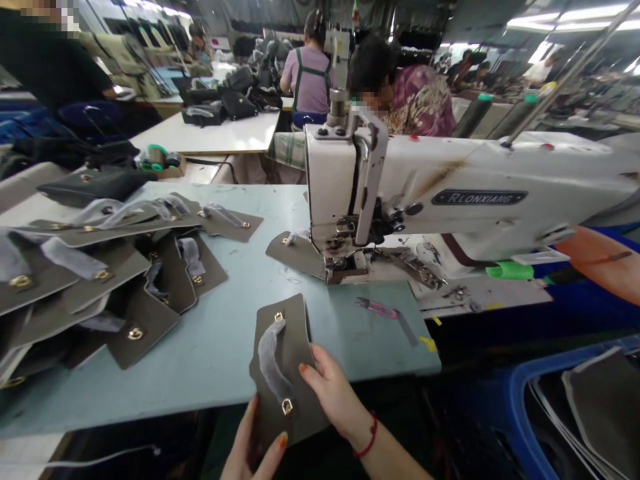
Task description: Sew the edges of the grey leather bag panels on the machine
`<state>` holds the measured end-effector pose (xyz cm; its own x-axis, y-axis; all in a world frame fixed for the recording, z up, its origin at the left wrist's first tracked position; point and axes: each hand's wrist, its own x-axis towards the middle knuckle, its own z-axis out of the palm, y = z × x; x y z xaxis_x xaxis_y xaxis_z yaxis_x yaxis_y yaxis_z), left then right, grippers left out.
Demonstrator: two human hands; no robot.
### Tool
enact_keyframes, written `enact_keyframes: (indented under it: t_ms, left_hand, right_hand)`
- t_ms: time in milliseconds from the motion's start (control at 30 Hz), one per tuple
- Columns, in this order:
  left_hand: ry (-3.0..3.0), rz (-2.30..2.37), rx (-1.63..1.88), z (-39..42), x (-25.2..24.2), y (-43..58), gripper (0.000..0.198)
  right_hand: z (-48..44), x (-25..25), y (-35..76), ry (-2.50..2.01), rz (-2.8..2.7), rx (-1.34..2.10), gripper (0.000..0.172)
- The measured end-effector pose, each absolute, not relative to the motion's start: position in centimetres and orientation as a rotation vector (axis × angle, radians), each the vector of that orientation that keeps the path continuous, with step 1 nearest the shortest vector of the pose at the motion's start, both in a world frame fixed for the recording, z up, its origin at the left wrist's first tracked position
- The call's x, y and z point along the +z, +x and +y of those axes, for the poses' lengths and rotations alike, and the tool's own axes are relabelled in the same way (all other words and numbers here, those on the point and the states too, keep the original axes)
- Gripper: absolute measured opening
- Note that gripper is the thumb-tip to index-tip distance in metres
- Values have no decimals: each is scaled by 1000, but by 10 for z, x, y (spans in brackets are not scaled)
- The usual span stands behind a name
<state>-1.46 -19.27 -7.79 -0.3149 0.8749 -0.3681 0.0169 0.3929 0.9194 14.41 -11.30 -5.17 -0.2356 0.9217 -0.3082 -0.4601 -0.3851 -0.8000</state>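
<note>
A grey-brown bag flap panel (300, 373) is held between my two hands, partly over the front edge of the pale blue table. Along it runs a handle wrapped in cloudy plastic (270, 357), with a gold ring fitting at each end. My left hand (255, 447) grips the panel's lower left edge, thumb on top. From the right side my right hand (333, 393) pinches the edge, its thumb on the face and the other fingers underneath. A white sewing machine (470, 180) stands just beyond. Another panel (295, 253) lies beside its needle area.
Many similar panels (120, 273) are heaped on the left of the table (225, 360). Pink thread snips (377, 308) lie right of centre. A blue bin (520, 400) with panels stands at lower right. Several people work behind, one (310, 73) in a purple top.
</note>
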Motion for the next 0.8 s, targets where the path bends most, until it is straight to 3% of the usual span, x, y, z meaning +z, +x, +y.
enact_keyframes:
  t_ms: [200, 400, 567, 800]
  left_hand:
    - [495, 1373, 975, -141, -43, 21, 68]
    - [533, 1139, 1044, -72, -3, 25, 60]
    - [616, 1146, 1006, -14, 15, 24, 42]
    - [741, 1088, 910, 30, 15, 32, 31]
  right_hand:
    - [-89, -16, 144, -839, -742, 1842, 36]
    - [-53, 25, 172, -1094, -1288, 1395, 42]
    - [-40, 16, 189, -1370, -1198, 1343, 22]
    - [-17, 8, 184, -1341, -1103, 1358, 32]
